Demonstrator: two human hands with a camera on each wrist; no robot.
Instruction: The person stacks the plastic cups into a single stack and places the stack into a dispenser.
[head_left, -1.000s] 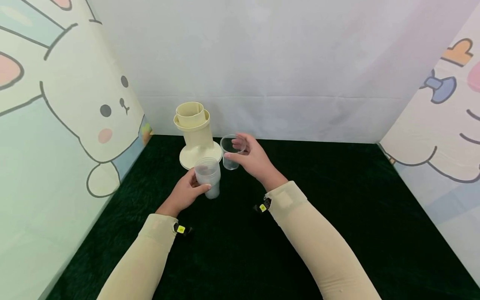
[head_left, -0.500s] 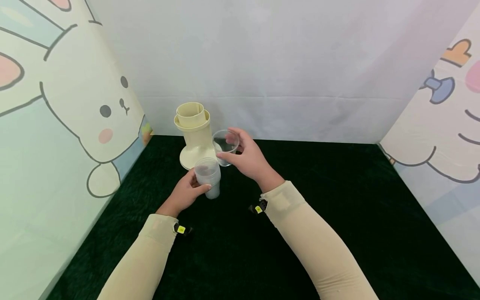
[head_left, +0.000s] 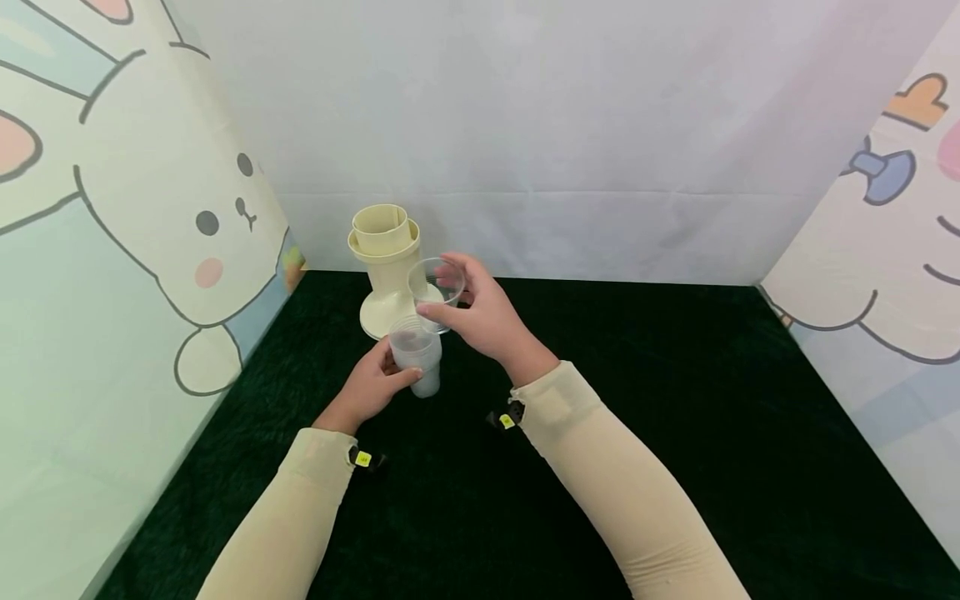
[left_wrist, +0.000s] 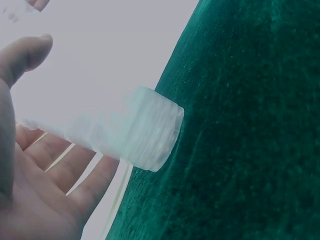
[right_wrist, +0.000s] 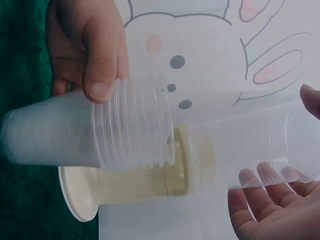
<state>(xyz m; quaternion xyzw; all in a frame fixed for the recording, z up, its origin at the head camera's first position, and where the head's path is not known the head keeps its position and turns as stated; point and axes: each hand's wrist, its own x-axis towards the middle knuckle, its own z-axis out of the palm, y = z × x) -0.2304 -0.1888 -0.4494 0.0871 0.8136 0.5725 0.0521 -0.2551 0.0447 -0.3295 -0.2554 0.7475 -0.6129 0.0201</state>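
My left hand [head_left: 367, 390] grips a nested stack of clear plastic cups [head_left: 418, 354], thumb on the near side and fingers round the other. The stack stands mouth up. In the left wrist view the stack's base [left_wrist: 154, 131] hangs close over the green cloth. Between the thumb and fingers of my right hand [head_left: 483, 321] is a single clear plastic cup [head_left: 422, 279], also mouth up, overlapping the stack's rim in the head view. In the right wrist view this single cup [right_wrist: 240, 142] has its bottom end towards the stack's open mouth [right_wrist: 167, 127], a small gap apart.
A cream plastic stand [head_left: 390, 275] with a round base and tubular top stands just behind the cups, at the back left. Dark green cloth [head_left: 675, 433] covers the table. A white wall [head_left: 525, 125] closes the back, with cartoon-printed sheets at both sides.
My right hand has moved left and slightly up with the single cup, from right of the stack to over its far rim. The left hand and its stack have stayed put.
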